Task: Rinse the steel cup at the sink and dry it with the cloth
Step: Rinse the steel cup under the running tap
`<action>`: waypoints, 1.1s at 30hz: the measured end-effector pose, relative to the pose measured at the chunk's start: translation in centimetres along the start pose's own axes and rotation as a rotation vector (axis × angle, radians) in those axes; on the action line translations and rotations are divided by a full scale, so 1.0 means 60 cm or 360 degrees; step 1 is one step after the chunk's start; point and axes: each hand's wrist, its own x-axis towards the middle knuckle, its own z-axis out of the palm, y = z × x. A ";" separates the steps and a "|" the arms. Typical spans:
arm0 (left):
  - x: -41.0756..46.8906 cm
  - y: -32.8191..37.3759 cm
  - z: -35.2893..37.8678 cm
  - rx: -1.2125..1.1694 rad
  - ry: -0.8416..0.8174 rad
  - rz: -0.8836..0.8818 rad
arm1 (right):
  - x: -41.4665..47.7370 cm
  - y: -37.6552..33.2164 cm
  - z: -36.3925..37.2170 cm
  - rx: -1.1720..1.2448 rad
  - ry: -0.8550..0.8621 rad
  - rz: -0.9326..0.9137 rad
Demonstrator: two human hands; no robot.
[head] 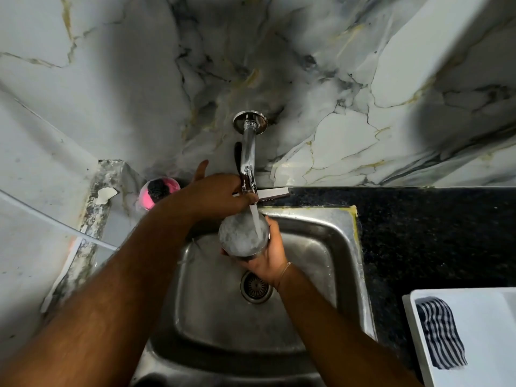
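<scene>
The steel cup (240, 236) is upright under the chrome tap (248, 152), full of frothy water, with a stream of water (256, 219) running into it. My right hand (268, 261) grips the cup from below and from its right side, over the steel sink (332, 230). My left hand (215, 194) is closed on the tap's handle at the spout end, just above the cup. The striped dark-and-white cloth (441, 333) lies folded in a white tray (485, 308) on the counter at the right.
The sink's drain (255, 286) sits below the cup. A black granite counter (432, 233) runs to the right of the sink. A pink holder with a dark scrubber (159, 191) stands at the back left corner by the marble wall (335, 79).
</scene>
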 end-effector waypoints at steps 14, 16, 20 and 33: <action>0.003 -0.006 0.009 -0.0052 0.0003 -0.0046 | -0.034 0.002 -0.038 0.0038 0.0188 -0.0193; 0.003 -0.004 0.009 -0.0053 0.0005 -0.0060 | -0.034 -0.010 -0.045 0.0096 0.0233 -0.0280; 0.004 -0.002 0.013 -0.0057 0.0023 -0.0064 | -0.031 -0.033 -0.030 0.0024 0.0245 -0.0442; 0.002 -0.032 0.019 -0.0373 0.0177 0.0125 | -0.031 -0.049 -0.025 -0.0627 0.0506 -0.0591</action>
